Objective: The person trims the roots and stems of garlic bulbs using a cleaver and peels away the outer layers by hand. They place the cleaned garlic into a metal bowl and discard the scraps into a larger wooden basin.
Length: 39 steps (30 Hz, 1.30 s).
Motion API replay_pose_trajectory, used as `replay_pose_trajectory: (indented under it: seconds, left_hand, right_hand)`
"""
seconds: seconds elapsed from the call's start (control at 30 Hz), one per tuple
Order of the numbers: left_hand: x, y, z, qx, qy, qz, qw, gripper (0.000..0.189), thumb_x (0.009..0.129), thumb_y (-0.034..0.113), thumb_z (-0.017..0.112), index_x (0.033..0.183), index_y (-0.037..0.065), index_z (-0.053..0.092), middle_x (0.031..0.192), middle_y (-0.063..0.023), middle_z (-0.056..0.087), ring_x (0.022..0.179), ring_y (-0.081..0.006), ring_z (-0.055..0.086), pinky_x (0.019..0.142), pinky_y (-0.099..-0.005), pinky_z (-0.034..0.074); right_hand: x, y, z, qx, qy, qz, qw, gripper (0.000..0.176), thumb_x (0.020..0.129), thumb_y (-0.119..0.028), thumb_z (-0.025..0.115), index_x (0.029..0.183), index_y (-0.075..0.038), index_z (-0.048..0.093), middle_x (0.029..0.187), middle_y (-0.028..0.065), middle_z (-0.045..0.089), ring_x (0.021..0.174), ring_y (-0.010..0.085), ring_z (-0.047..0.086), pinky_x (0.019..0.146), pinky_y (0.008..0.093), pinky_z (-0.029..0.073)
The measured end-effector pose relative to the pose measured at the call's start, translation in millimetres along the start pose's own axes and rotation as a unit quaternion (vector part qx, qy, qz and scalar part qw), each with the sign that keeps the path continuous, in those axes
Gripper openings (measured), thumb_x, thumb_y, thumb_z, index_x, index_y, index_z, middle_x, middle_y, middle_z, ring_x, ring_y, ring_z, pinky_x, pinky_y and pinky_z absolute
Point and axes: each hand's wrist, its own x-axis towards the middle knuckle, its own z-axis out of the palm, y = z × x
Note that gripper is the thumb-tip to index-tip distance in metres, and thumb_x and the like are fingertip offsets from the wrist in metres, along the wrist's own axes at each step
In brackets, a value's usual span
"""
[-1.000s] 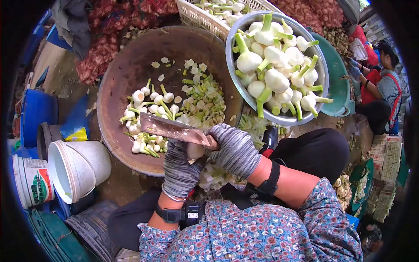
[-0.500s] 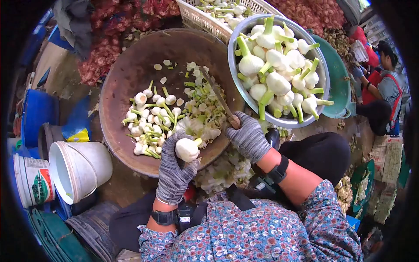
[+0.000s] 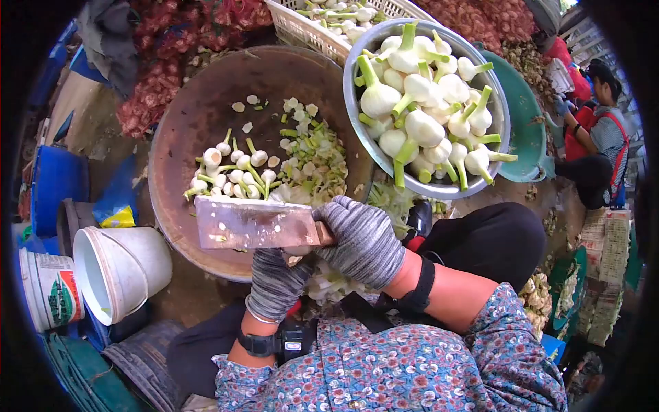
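My right hand, in a grey knit glove, is closed round the wooden handle of a cleaver. The broad blade lies flat across the front of the brown basin, pointing left, with white scraps stuck to it. Below the blade, my left hand, gloved alike, grips a garlic bulb; the blade and the right hand hide most of the bulb and the left fingers. Behind the blade, small trimmed garlic bulbs lie in the basin beside a heap of cut peels and stem pieces.
A metal bowl of large garlic bulbs stands at the right, over a green tub. A crate of garlic is behind. White buckets stand at the left. A co-worker sits at the far right.
The cleaver has swung from pointing away over the peels to lying crosswise above my left hand. My right hand has moved left and down, next to the left hand; the bulb is now mostly covered.
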Motion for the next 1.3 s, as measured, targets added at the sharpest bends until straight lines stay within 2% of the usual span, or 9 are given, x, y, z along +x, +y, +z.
replay_pose_trajectory:
  seconds: [0.07,0.43,0.6,0.73,0.83,0.97,1.0,1.13,1.3]
  left_hand:
    - [4,10,1,-0.140,0.014,-0.072,0.987,0.068,0.069,0.008,0.077,0.129,0.005,0.047,0.122,-0.0159,0.056,0.110,-0.0319,0.058,0.094,-0.0411,0.047]
    - [4,31,-12,-0.341,-0.002,-0.090,0.936,0.065,0.073,0.003,0.071,0.131,0.009,0.043,0.123,-0.0076,0.052,0.106,-0.0208,0.058,0.094,-0.0347,0.048]
    - [2,21,-11,-0.495,0.021,-0.173,0.851,0.071,0.075,0.028,0.082,0.131,0.011,0.042,0.120,-0.0054,0.049,0.106,-0.0173,0.054,0.090,-0.0311,0.048]
    - [3,5,-3,-0.278,0.044,-0.139,0.949,0.068,0.075,0.032,0.080,0.127,0.008,0.044,0.117,-0.0070,0.049,0.104,-0.0190,0.050,0.094,-0.0321,0.043]
    - [0,7,-3,-0.300,0.039,-0.150,0.941,0.066,0.074,0.030,0.080,0.126,0.008,0.044,0.116,-0.0076,0.049,0.105,-0.0191,0.050,0.093,-0.0330,0.044]
    - [2,14,-12,-0.285,0.033,-0.114,0.951,0.052,0.083,0.014,0.072,0.127,0.007,0.043,0.115,-0.0076,0.050,0.098,-0.0185,0.056,0.088,-0.0317,0.050]
    - [2,22,-16,-0.404,0.033,-0.141,0.903,0.049,0.089,0.011,0.067,0.131,0.007,0.043,0.114,-0.0070,0.050,0.090,-0.0187,0.061,0.083,-0.0328,0.053]
    - [6,22,-14,-0.436,0.032,-0.164,0.884,0.057,0.089,0.022,0.068,0.137,0.007,0.041,0.117,-0.0077,0.051,0.094,-0.0201,0.062,0.084,-0.0340,0.053]
    - [5,6,-7,-0.288,-0.007,-0.145,0.947,0.060,0.087,0.026,0.070,0.136,0.005,0.042,0.122,-0.0083,0.053,0.109,-0.0204,0.056,0.094,-0.0335,0.046]
  right_hand:
    - [1,2,4,0.024,-0.002,0.045,0.999,0.029,0.074,-0.022,0.070,0.096,-0.005,0.061,0.084,0.0178,0.062,0.081,0.0364,0.063,0.071,0.0433,0.052]
    - [11,51,19,0.094,0.034,0.261,0.960,0.029,0.078,-0.025,0.066,0.092,0.000,0.059,0.080,0.0257,0.063,0.078,0.0422,0.062,0.070,0.0470,0.050]
    - [11,34,5,0.436,0.025,0.308,0.845,0.046,0.080,-0.039,0.076,0.099,0.000,0.060,0.076,0.0028,0.059,0.070,0.0124,0.049,0.067,0.0300,0.048]
    - [2,16,17,0.414,0.028,0.136,0.900,0.046,0.079,-0.039,0.077,0.100,-0.001,0.059,0.077,0.0057,0.060,0.072,0.0138,0.049,0.069,0.0329,0.048]
    - [2,15,10,0.232,-0.043,0.147,0.960,0.037,0.080,-0.029,0.073,0.096,0.001,0.059,0.077,0.0128,0.061,0.070,0.0195,0.054,0.070,0.0360,0.050]
    - [10,59,24,0.286,0.100,0.270,0.914,0.029,0.082,-0.023,0.067,0.098,0.000,0.060,0.082,0.0175,0.065,0.075,0.0318,0.063,0.072,0.0397,0.050]
    - [18,64,18,0.265,0.104,0.266,0.921,0.030,0.082,-0.024,0.067,0.099,-0.001,0.061,0.085,0.0182,0.065,0.079,0.0332,0.063,0.073,0.0402,0.051]
    - [10,41,-1,0.123,0.043,0.240,0.962,0.033,0.081,-0.025,0.069,0.105,-0.003,0.062,0.097,0.0185,0.065,0.088,0.0356,0.064,0.079,0.0417,0.051]
    - [-3,18,11,0.151,0.039,0.050,0.986,0.032,0.076,-0.025,0.072,0.102,-0.008,0.065,0.088,0.0164,0.065,0.087,0.0354,0.063,0.078,0.0414,0.052]
